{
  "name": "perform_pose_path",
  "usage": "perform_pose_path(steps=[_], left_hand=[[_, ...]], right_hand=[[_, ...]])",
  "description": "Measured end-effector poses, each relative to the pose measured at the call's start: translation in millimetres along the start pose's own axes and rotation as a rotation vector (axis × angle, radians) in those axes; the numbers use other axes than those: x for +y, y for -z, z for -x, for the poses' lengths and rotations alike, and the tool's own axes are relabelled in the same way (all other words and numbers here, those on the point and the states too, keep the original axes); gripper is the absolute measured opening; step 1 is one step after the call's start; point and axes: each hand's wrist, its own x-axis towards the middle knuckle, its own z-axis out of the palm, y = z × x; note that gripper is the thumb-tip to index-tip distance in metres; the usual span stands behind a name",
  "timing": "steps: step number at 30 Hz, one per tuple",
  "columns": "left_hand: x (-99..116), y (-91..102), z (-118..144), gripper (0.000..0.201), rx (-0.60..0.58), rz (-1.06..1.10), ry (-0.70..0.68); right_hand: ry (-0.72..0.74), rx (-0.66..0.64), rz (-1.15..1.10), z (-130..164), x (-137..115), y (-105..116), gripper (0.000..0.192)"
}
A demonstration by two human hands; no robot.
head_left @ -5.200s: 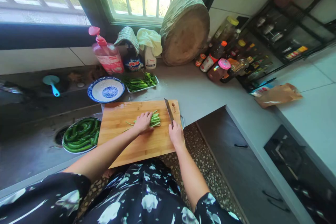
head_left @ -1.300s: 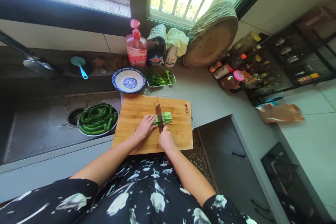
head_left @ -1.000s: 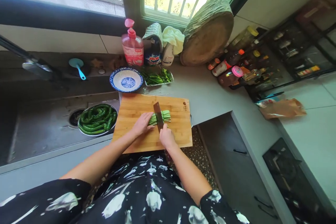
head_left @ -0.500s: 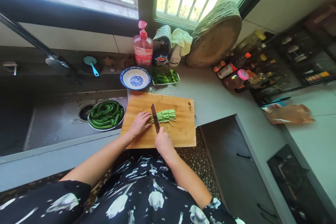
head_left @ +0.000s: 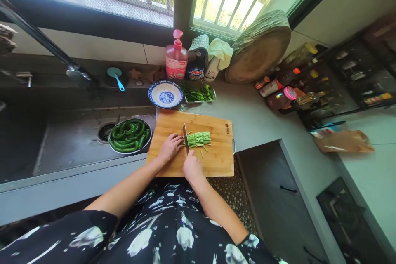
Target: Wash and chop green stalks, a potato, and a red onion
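Observation:
My right hand (head_left: 193, 168) is closed around the handle of a kitchen knife (head_left: 186, 137), whose blade stands across a bundle of thin green stalks (head_left: 199, 139). Left of the blade, my left hand (head_left: 170, 148) presses the uncut end of the stalks with its fingers held together, close to the knife. Cut lengths lie side by side right of the blade, and a few loose pieces are nearer to me. All of this rests on a wooden cutting board (head_left: 216, 163). The knife's handle is hidden in my right hand.
In the sink (head_left: 71, 140) at left sits a bowl of green peppers (head_left: 130, 134). Behind the board are a blue-rimmed plate (head_left: 166, 95), a tray of leafy greens (head_left: 201, 94) and a pink soap bottle (head_left: 176, 60). Bottles (head_left: 283, 97) stand on the right.
The view has shifted a little, so the board appears farther right. The knife blade now looks narrower and more upright, and my left hand remains against the stalks beside it.

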Motion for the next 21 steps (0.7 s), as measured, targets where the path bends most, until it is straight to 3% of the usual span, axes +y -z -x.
perform_pose_path(steps=[7,13,21], left_hand=[[5.0,6.7,-1.5,0.027,-0.043,-0.019,0.017],[2.6,33.9,0.5,0.067,-0.161,-0.186,0.125],[-7.4,57.4,4.6,0.043,-0.359,-0.195,0.184]], right_hand=[[0.033,0.029,-0.018,-9.7,20.9,-9.9,0.029],[0.074,0.067,-0.06,-7.1,37.2,-0.4,0.023],[0.124,0.072,-0.02,23.5,26.0,6.1,0.021]])
